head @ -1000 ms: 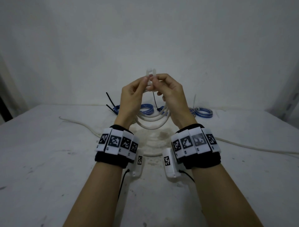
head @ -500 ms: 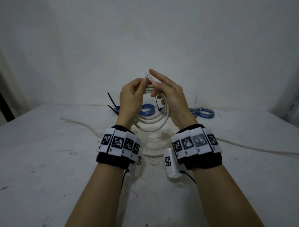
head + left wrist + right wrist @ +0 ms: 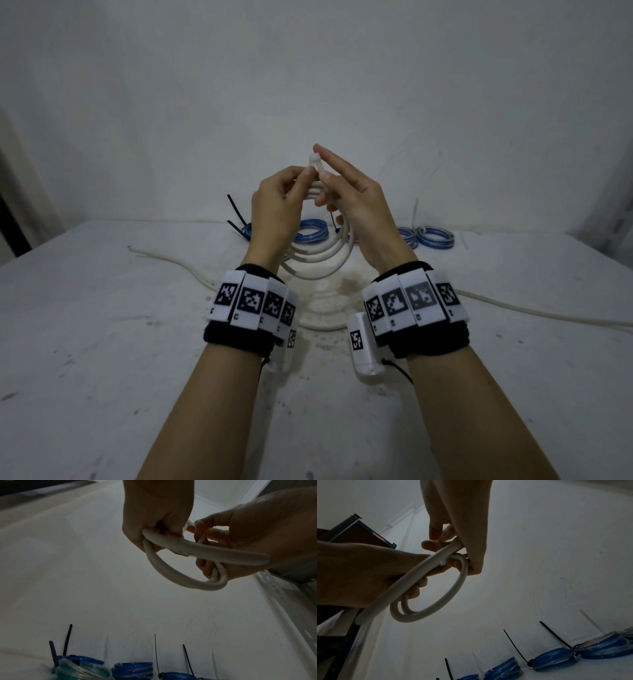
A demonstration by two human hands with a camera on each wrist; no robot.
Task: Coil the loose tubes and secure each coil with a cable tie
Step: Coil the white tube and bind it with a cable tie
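Head view: left hand (image 3: pixel 274 202) and right hand (image 3: pixel 356 202), each grip pinching translucent white cable tie (image 3: pixel 315 161) on off-white rubber tube coil (image 3: pixel 318 263) | tied blue tube coils (image 3: pixel 313 230) on counter (image 3: pixel 102 325) | loose off-white tube (image 3: pixel 178 265) uncoiled.

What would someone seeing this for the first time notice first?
Both hands raised at centre: the left hand and right hand pinch a white cable tie at the top of a white tube coil hanging between them. Behind, along the back edge of the table, lie blue tube coils already tied, their tie tails sticking up.
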